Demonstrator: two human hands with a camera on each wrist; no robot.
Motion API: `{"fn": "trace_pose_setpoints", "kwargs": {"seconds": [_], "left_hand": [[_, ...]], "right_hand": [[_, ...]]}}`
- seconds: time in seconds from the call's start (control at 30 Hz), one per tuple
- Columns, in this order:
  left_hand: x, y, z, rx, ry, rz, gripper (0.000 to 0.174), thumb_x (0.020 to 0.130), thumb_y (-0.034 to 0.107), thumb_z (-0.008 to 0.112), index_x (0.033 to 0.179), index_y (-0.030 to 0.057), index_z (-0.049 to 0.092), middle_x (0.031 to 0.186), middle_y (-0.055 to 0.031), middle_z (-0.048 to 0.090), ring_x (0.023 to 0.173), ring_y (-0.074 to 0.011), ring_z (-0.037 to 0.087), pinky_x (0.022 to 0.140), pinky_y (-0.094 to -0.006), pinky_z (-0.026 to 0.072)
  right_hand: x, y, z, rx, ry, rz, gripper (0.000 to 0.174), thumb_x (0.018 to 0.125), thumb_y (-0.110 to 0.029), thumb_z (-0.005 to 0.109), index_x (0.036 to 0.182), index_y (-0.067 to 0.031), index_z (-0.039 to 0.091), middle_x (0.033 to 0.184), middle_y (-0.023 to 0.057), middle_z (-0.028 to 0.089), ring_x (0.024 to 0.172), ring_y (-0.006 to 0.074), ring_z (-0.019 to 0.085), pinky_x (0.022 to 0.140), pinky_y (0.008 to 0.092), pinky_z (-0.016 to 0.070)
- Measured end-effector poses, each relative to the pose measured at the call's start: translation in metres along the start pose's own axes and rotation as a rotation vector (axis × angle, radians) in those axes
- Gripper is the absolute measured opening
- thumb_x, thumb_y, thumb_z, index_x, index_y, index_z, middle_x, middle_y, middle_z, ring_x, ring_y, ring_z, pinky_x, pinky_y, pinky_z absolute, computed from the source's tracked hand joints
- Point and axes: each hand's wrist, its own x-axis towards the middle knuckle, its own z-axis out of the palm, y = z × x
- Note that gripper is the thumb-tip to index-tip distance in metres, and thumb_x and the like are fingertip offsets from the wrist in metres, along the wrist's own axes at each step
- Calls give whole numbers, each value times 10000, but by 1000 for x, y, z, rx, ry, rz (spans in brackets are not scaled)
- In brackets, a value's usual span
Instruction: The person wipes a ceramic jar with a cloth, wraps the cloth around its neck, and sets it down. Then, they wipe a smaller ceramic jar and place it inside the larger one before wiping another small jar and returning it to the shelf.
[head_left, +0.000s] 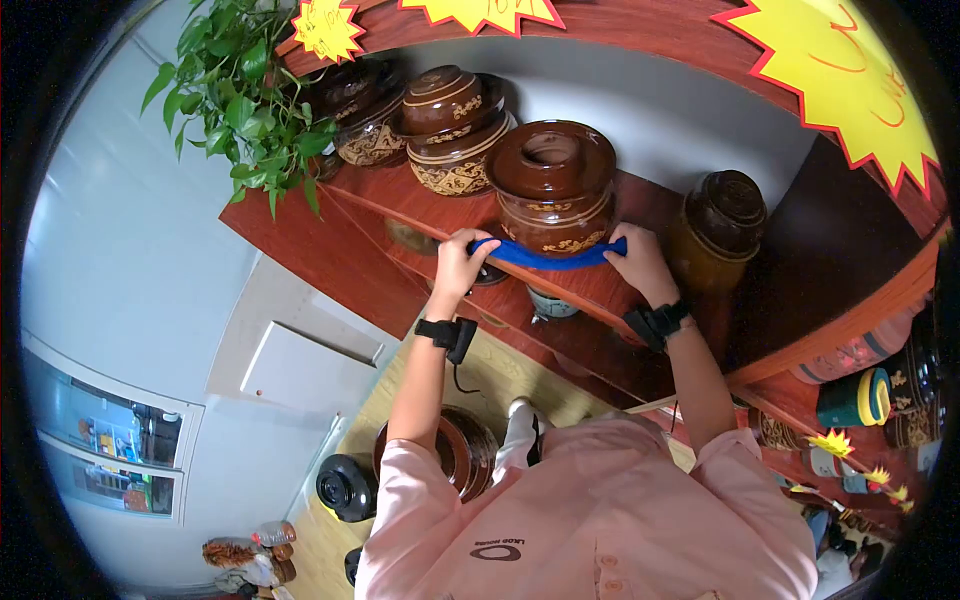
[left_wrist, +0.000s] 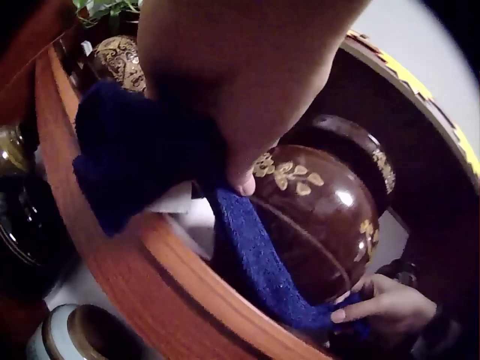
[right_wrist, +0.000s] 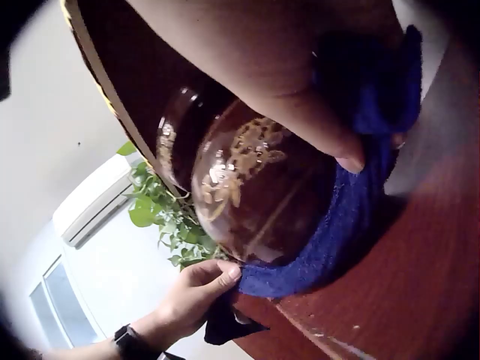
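A blue cloth point(head_left: 555, 260) is stretched along the front of a brown glazed jar point(head_left: 555, 215) with gold flower patterns. The jar stands at the front edge of a red wooden shelf point(head_left: 430, 215), a wide rim and lid on top. My left hand point(head_left: 460, 267) pinches one end of the cloth between thumb and fingers; in the left wrist view, a loose flap of cloth point(left_wrist: 127, 150) hangs past that hand over the shelf edge. At the jar's other side my right hand point(head_left: 643, 262) grips the opposite end. The cloth curves round the jar's lower belly in the right wrist view.
Patterned jars point(head_left: 460, 150) stand left on the shelf, and a tall dark jar point(head_left: 722, 225) stands right. A leafy plant point(head_left: 250, 110) hangs at the left end. Below are a lower shelf with pots, and a large brown jar point(head_left: 470, 450) on the floor near my feet.
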Motion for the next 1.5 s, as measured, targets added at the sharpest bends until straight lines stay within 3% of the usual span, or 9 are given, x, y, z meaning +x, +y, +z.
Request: {"fn": "trace_pose_setpoints", "kwargs": {"seconds": [0.17,0.37,0.43,0.83,1.1,1.17,1.27,1.37,1.5], "left_hand": [[13,21,-37,10,41,111,197,813,145,725,896,-26,672,807,-97,670,748,-164,621,700,-294,493],[42,34,-35,-174,176,-104,194,854,157,698,928,-20,667,717,-30,630,609,-73,570,531,-242,474],[47,12,-21,-148,189,-22,215,816,168,727,889,-30,681,767,-95,676,680,-139,628,636,-287,505],[-3,-40,25,-83,-8,-262,206,823,165,724,882,-28,684,761,-79,682,700,-105,605,678,-275,498],[6,-24,16,-337,-84,-90,125,831,48,636,941,-11,648,885,-66,668,818,-120,612,770,-274,488],[15,-10,4,-541,-57,-82,206,909,182,548,909,-6,633,807,-57,628,740,-127,586,706,-260,470],[39,26,-15,-599,17,-412,545,961,510,420,864,13,621,672,-58,597,609,-128,555,563,-255,430],[66,51,-27,-602,-75,-592,588,937,567,425,863,18,623,670,-67,610,519,-105,526,436,-225,362],[87,58,-20,-534,-176,-501,504,933,509,458,854,36,614,671,-68,626,505,-98,518,422,-218,339]], "right_hand": [[-9,-46,-31,61,128,-114,205,739,-77,724,863,-17,573,858,174,623,837,360,609,757,400,476],[10,-69,-39,66,345,-162,189,755,-74,703,883,-24,574,861,159,629,819,348,614,738,390,479],[9,-61,-31,83,301,-143,186,751,-71,705,877,-25,576,857,157,629,820,348,614,735,392,481],[-6,3,17,62,52,-20,226,681,-22,739,834,-19,573,836,149,625,812,320,623,738,369,488],[-4,-1,-7,324,1,27,178,715,-24,658,844,-33,535,859,122,580,864,272,596,797,343,463],[-1,-14,-18,400,57,46,142,748,-70,608,865,-40,531,875,78,581,878,227,579,832,316,438],[9,-50,-43,584,51,220,220,810,-208,615,954,-46,578,912,52,598,892,197,558,841,307,433],[33,-60,-35,481,215,314,389,840,-327,633,1087,-31,580,1003,133,636,972,254,592,875,333,445],[54,-63,-22,387,196,181,504,861,-345,631,1196,19,535,1101,207,630,1029,291,603,902,360,452]]}}
